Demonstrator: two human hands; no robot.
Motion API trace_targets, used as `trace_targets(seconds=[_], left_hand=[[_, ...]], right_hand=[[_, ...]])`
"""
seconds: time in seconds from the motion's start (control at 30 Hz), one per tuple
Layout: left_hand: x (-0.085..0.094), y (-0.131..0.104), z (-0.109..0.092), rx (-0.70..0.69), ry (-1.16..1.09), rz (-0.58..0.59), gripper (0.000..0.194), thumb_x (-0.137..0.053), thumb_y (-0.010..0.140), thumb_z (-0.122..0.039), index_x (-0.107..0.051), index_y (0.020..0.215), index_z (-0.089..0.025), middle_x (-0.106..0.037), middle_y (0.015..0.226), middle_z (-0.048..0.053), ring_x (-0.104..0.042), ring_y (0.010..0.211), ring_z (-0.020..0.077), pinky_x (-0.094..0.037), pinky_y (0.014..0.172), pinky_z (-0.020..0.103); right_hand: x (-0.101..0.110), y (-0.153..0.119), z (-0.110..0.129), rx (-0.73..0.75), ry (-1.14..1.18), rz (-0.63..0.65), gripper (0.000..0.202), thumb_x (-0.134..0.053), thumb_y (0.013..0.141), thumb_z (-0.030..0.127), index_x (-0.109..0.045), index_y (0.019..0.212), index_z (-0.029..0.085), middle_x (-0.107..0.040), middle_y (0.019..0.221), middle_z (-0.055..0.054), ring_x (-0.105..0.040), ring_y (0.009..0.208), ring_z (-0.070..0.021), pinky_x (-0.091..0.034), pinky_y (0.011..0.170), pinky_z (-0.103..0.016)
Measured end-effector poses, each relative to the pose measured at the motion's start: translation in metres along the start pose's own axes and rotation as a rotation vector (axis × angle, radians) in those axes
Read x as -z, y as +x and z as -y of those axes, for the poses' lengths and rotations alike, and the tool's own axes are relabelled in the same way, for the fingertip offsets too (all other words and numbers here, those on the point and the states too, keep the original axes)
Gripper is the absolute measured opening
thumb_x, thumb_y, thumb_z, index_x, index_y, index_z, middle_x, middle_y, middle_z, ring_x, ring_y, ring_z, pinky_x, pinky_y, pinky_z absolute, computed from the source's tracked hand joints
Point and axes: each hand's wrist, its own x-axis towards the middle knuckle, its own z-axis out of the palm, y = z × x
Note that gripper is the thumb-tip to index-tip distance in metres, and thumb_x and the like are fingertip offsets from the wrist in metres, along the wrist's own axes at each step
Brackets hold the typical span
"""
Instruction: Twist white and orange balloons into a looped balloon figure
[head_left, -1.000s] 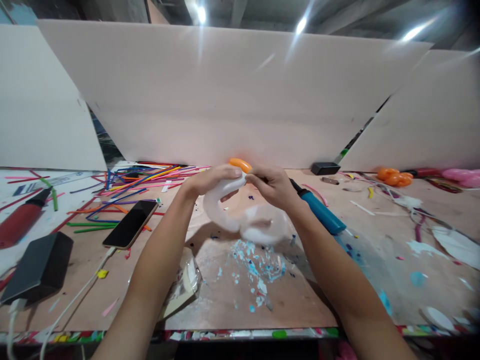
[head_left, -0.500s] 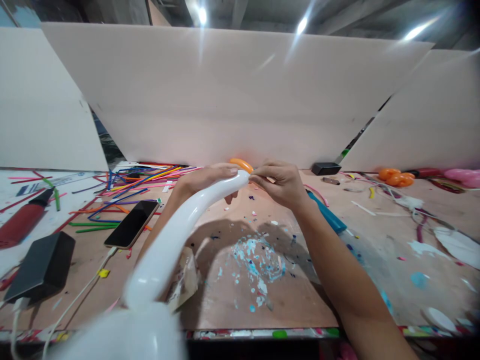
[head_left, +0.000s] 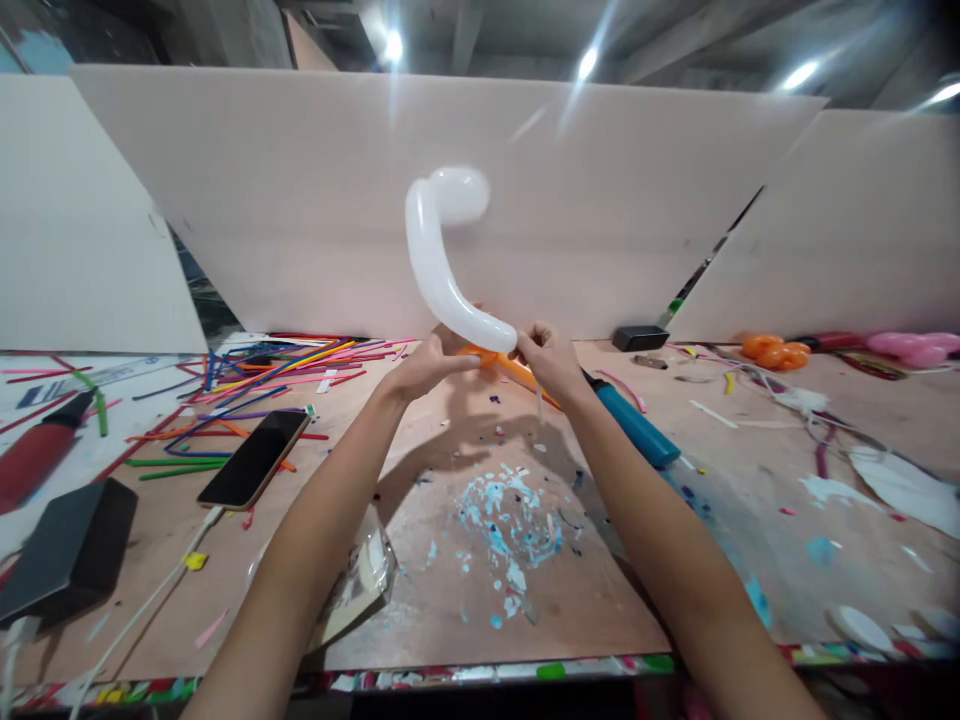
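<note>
Both hands meet at centre frame, above the table [head_left: 450, 600]. The left hand [head_left: 431, 365] is curled with its fingers closed on the orange balloon [head_left: 517, 368] just under the white one. The right hand [head_left: 551, 358] is pinching the lower end of the white balloon [head_left: 439, 275], which curves up and left to a round bulb against the white board [head_left: 300, 200]. A blue pump [head_left: 630, 428] lies just right of the right wrist; a phone [head_left: 253, 460] sits at left among coloured strips [head_left: 247, 375]
</note>
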Motion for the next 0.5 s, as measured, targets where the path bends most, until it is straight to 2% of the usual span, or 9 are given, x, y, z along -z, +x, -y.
trace_targets(seconds=[0.03,0.1,0.2,0.27,0.3,0.37,0.43,0.47,0.5], left_hand=[[-0.002,0.001,-0.002,-0.044,0.004,-0.035,0.064,-0.087,0.064,-0.022,-0.065,0.124,-0.023,-0.067,0.131,0.010,-0.064,0.120,0.0265,-0.051,0.102,0.039],[-0.006,0.004,-0.003,-0.063,-0.042,-0.143,0.053,-0.089,0.065,-0.031,-0.068,0.112,-0.017,-0.072,0.117,0.011,-0.068,0.110,0.0261,-0.054,0.096,0.038],[-0.013,0.009,-0.001,-0.005,-0.179,-0.385,0.047,-0.089,0.064,-0.043,-0.067,0.094,-0.015,-0.075,0.095,0.008,-0.071,0.090,0.0220,-0.057,0.079,0.032],[-0.017,0.011,0.001,0.053,-0.260,-0.505,0.048,-0.087,0.065,-0.051,-0.066,0.092,-0.017,-0.074,0.087,0.006,-0.070,0.079,0.0182,-0.055,0.068,0.028],[-0.019,0.012,0.001,0.087,-0.272,-0.525,0.050,-0.083,0.068,-0.057,-0.066,0.092,-0.018,-0.073,0.086,0.006,-0.069,0.075,0.0172,-0.053,0.064,0.027],[-0.020,0.010,-0.003,0.174,-0.189,-0.470,0.056,-0.071,0.073,-0.071,-0.067,0.089,-0.017,-0.073,0.083,0.009,-0.067,0.066,0.0176,-0.049,0.057,0.029],[-0.017,0.007,-0.013,0.235,0.077,-0.364,0.065,-0.059,0.077,-0.080,-0.068,0.080,-0.015,-0.070,0.073,0.012,-0.062,0.057,0.0186,-0.043,0.052,0.031],[-0.014,0.004,-0.020,0.211,0.254,-0.347,0.066,-0.057,0.078,-0.080,-0.066,0.073,-0.015,-0.067,0.065,0.011,-0.059,0.053,0.0180,-0.040,0.051,0.031],[-0.010,0.002,-0.028,0.129,0.433,-0.378,0.063,-0.058,0.079,-0.077,-0.064,0.067,-0.015,-0.063,0.060,0.009,-0.056,0.052,0.0171,-0.039,0.052,0.031]], right_hand=[[0.000,0.000,-0.001,-0.022,0.011,0.056,0.023,-0.060,0.083,0.027,-0.052,0.063,0.021,-0.056,0.060,0.001,-0.051,0.057,-0.0129,-0.040,0.056,-0.028],[-0.002,-0.002,0.001,0.028,0.056,0.111,0.024,-0.061,0.085,0.031,-0.053,0.065,0.021,-0.061,0.066,-0.002,-0.056,0.061,-0.0141,-0.044,0.059,-0.029],[-0.009,-0.012,0.013,0.291,0.118,0.033,0.026,-0.056,0.093,0.037,-0.055,0.074,0.021,-0.072,0.099,-0.010,-0.068,0.088,-0.0202,-0.053,0.076,-0.035],[-0.015,-0.023,0.022,0.502,0.083,-0.022,0.024,-0.055,0.096,0.037,-0.055,0.078,0.022,-0.071,0.117,-0.012,-0.068,0.106,-0.0234,-0.053,0.088,-0.040],[-0.018,-0.027,0.026,0.574,0.059,-0.041,0.022,-0.056,0.097,0.036,-0.055,0.080,0.023,-0.071,0.121,-0.013,-0.068,0.109,-0.0242,-0.053,0.091,-0.042],[-0.022,-0.032,0.030,0.620,0.071,-0.101,0.020,-0.056,0.098,0.035,-0.054,0.081,0.024,-0.072,0.119,-0.013,-0.068,0.109,-0.0248,-0.053,0.092,-0.043],[-0.021,-0.029,0.029,0.541,0.155,-0.215,0.023,-0.055,0.098,0.039,-0.052,0.081,0.024,-0.072,0.116,-0.013,-0.069,0.105,-0.0240,-0.056,0.088,-0.042],[-0.017,-0.024,0.026,0.485,0.205,-0.281,0.027,-0.056,0.098,0.043,-0.051,0.080,0.023,-0.072,0.114,-0.012,-0.070,0.101,-0.0230,-0.058,0.084,-0.040],[-0.012,-0.018,0.022,0.435,0.257,-0.341,0.031,-0.058,0.096,0.047,-0.049,0.079,0.023,-0.071,0.111,-0.011,-0.070,0.096,-0.0215,-0.060,0.079,-0.038]])
